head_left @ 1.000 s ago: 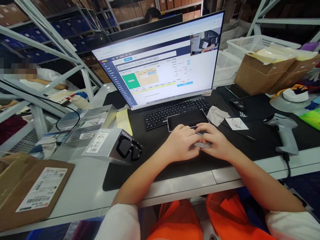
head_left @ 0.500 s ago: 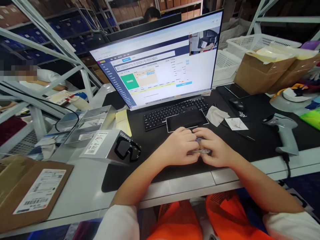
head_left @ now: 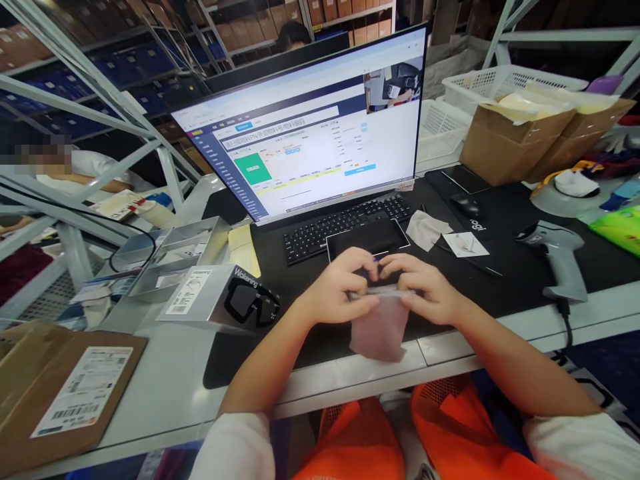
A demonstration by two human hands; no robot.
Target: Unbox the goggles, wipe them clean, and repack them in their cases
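Over the front of the black desk mat (head_left: 310, 347), my left hand (head_left: 340, 283) and my right hand (head_left: 425, 287) pinch the upper edge of a thin, pinkish, see-through plastic bag (head_left: 379, 331), one at each side. The bag hangs down towards the table's front edge, a little blurred. Whether anything is inside it I cannot tell. Just behind my fingers lies a flat black box with a white outline (head_left: 367, 239), partly covered by my left hand. A silver-and-black Wakening glasses box (head_left: 210, 297) stands left of my left forearm.
A monitor (head_left: 305, 153) and keyboard (head_left: 345, 220) are behind my hands. To the right lie a grey cloth (head_left: 427, 230), a white card (head_left: 466, 245), a mouse (head_left: 466, 205) and a barcode scanner (head_left: 557, 257). A cardboard parcel (head_left: 65, 387) and divided tray (head_left: 187, 240) occupy the left.
The bag was bunched between my hands and now hangs spread out below them. My hands have drawn slightly apart. The view has shifted a little.
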